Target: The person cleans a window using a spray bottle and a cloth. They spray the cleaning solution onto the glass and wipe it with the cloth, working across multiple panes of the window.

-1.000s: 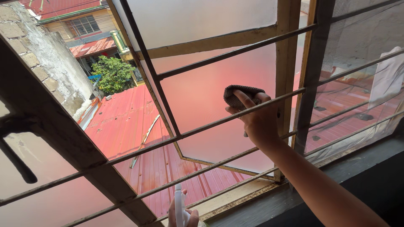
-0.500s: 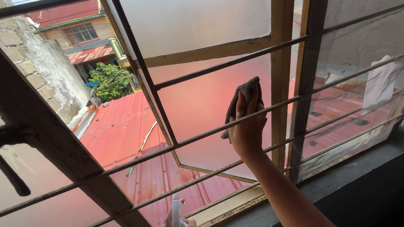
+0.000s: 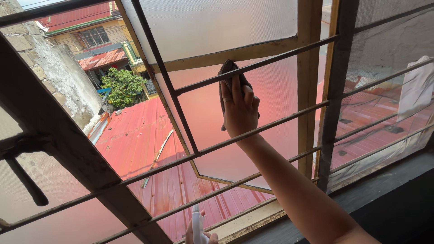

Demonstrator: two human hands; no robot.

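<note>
My right hand (image 3: 239, 110) reaches out between the horizontal metal bars (image 3: 253, 68) and presses a grey-brown cloth (image 3: 227, 68) flat against the frosted glass pane (image 3: 275, 90) of the open window sash, near the pane's upper left. The arm passes between two bars. Only the fingertips of my left hand (image 3: 209, 236) show at the bottom edge, wrapped around a white spray bottle (image 3: 196, 223) whose nozzle points up.
The sash has a yellowish wooden frame (image 3: 307, 90). Outside lie a red corrugated roof (image 3: 144, 135), a rough block wall (image 3: 54, 72), a green tree and houses. A mesh screen (image 3: 389, 81) covers the right window; a dark sill (image 3: 389, 190) runs below.
My right hand has slid the cloth up and to the left across the pane, from the middle toward the upper left corner. The spray bottle stays low at the bottom edge.
</note>
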